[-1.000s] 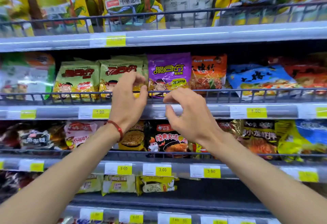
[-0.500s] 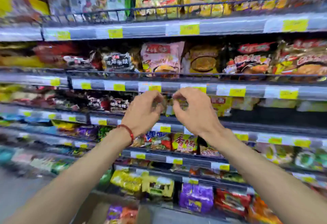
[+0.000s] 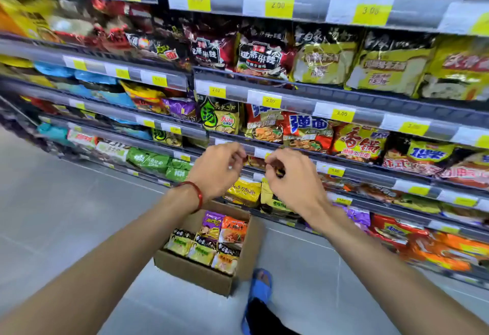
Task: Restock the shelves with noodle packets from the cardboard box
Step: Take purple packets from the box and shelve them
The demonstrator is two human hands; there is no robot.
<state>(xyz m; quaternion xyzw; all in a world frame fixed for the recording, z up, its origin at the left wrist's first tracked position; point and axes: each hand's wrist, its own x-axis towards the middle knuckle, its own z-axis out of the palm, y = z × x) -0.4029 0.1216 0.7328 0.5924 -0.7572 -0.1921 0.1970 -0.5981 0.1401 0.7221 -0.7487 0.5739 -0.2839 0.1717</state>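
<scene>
An open cardboard box (image 3: 197,274) stands on the floor below my hands. It holds a purple noodle packet (image 3: 211,224), an orange packet (image 3: 234,230) and several black-and-green packets (image 3: 182,242). My left hand (image 3: 218,170), with a red cord on the wrist, and my right hand (image 3: 289,179) hover close together in front of the lower shelves (image 3: 352,173). The fingers of both are loosely curled and hold nothing. Both hands are well above the box.
Tiers of shelving run from left to right, packed with noodle packets behind rails with yellow price tags (image 3: 270,101). Grey floor tiles (image 3: 66,215) spread to the left. My foot in a blue slipper (image 3: 260,288) stands right of the box.
The view has swung down from the upper shelves to the lower ones and the box on the floor. Both hands came off the upper shelf rail and lowered, still empty.
</scene>
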